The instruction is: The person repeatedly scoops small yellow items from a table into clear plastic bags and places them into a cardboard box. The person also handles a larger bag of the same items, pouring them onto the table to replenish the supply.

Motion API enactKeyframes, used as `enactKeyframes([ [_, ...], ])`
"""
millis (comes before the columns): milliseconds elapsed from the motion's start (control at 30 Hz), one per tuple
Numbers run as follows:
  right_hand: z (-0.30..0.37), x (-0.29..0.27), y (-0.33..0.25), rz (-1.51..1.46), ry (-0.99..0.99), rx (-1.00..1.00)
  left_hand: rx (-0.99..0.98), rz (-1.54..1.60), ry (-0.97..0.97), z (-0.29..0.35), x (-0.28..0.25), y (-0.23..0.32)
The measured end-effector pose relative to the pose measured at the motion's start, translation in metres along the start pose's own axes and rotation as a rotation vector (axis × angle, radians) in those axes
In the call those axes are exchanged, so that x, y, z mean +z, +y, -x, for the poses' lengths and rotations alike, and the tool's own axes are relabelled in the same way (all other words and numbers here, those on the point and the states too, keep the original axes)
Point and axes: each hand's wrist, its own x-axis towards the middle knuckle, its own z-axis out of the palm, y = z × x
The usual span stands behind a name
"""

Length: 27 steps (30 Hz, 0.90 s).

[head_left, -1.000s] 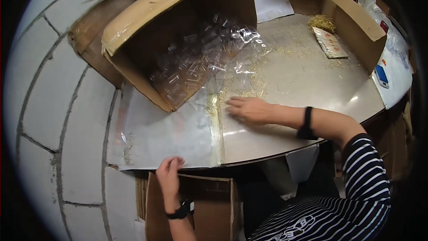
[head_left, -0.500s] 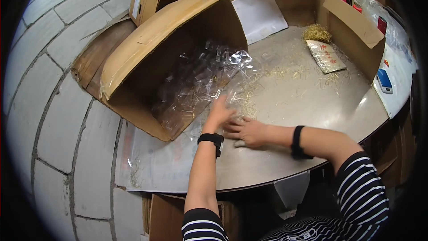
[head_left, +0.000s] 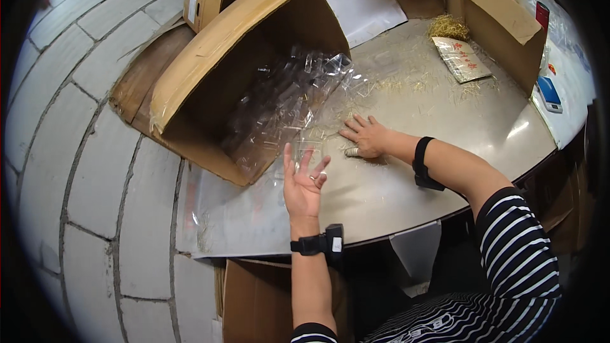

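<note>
The plastic pieces [head_left: 295, 92] look glossy, the cardboard box [head_left: 219, 41] matt, the tabletop [head_left: 470, 130] smooth and shiny.

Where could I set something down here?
Mostly bare: the metal tabletop between the right hand and the blue device, and the front stretch between left hand and right wristband. Crowded: the big carton, holding clear plastic pieces, and around the golden pile.

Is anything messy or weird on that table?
Yes: thin golden bits lie scattered across the table instead of in the golden heap at the back. The cardboard box opens sideways, not upward, with clear plastic pieces spread past its edge.
</note>
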Motion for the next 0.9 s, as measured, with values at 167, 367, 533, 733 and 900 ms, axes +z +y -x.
enactKeyframes([
  [167, 0.062, 0.022, -0.005, -0.057, 0.049, -0.072, -0.073, 0.205, -0.018, 0.088, 0.008, -0.019],
  [367, 0.161, 0.042, -0.026, -0.162, 0.180, 0.013, -0.213, 0.041, 0.040, 0.192, 0.013, -0.054],
  [533, 0.214, 0.022, -0.009, -0.715, 0.590, 0.278, -0.414, -0.329, 0.231, 0.255, -0.039, -0.079],
  [733, 0.176, 0.026, -0.032, -0.301, 0.419, 0.204, -0.708, -0.369, 0.203, 0.266, -0.081, -0.166],
  [900, 0.188, 0.065, -0.069, -0.136, 0.466, 0.086, -0.777, -0.164, 0.179, 0.243, -0.034, -0.227],
])
